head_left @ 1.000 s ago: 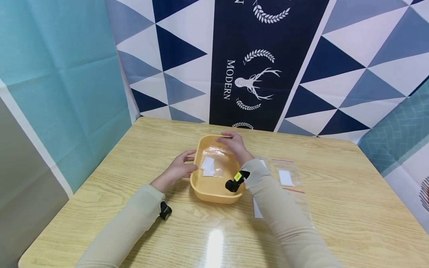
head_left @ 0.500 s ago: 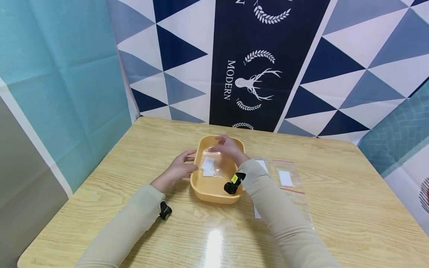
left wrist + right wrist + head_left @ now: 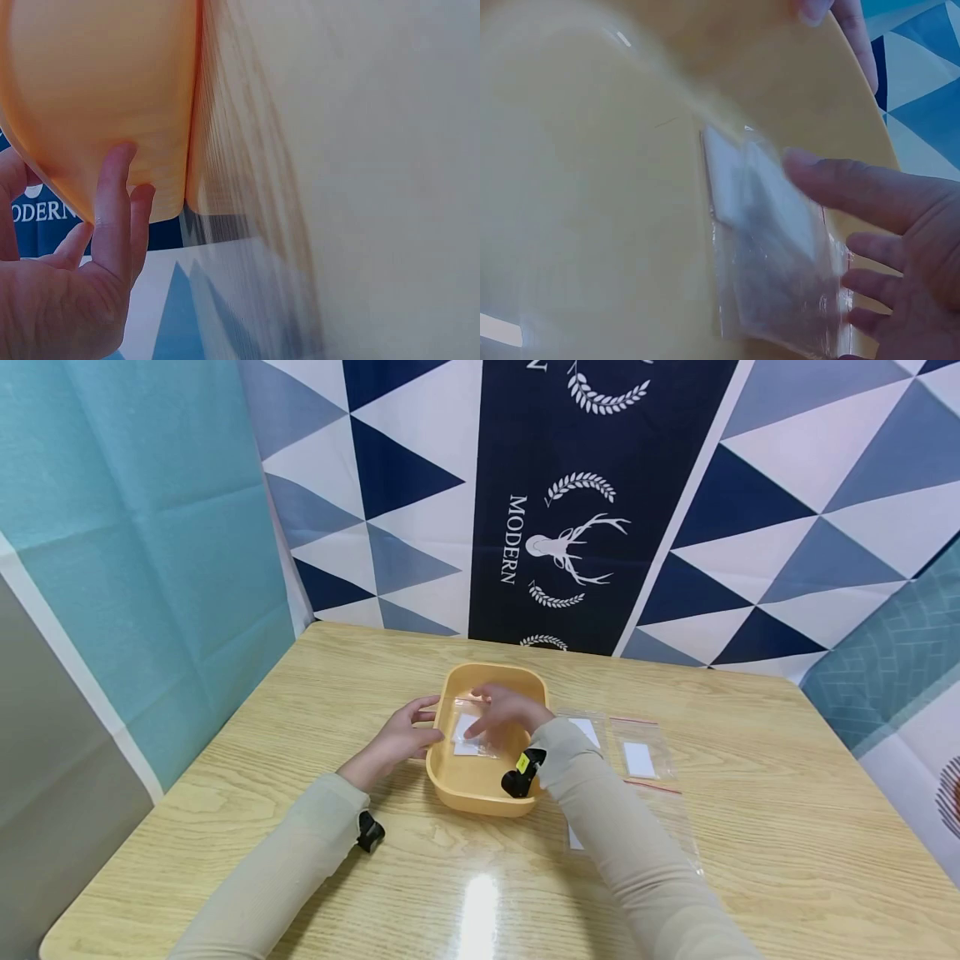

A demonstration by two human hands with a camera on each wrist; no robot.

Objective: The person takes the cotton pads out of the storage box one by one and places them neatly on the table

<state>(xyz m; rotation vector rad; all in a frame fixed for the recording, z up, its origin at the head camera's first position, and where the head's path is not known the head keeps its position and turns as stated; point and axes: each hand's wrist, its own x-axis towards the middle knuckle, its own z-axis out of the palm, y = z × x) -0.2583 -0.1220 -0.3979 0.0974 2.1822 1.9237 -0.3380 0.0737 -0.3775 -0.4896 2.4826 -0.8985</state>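
Note:
A yellow-orange plastic basin (image 3: 488,806) stands on the table. The left hand (image 3: 399,735) holds its left side, with fingers (image 3: 112,202) along the outer wall and a fingertip over the rim. Inside the basin lie clear zip bags (image 3: 780,285) with white cards (image 3: 721,174) in them. The right hand (image 3: 504,712) is down in the basin over these bags. In the right wrist view its thumb and fingers are spread apart, the thumb overlapping a card and the other fingertips right at the bags' red-striped edge.
On the wooden table (image 3: 787,793) right of the basin lie more clear zip bags (image 3: 667,747) with white cards (image 3: 639,759), partly under the right sleeve (image 3: 637,852). A patterned cloth (image 3: 405,485) hangs behind the table.
The right hand has moved from the basin's far right rim inward and down over the bags, coming nearer the body. The left hand and the basin have stayed in place.

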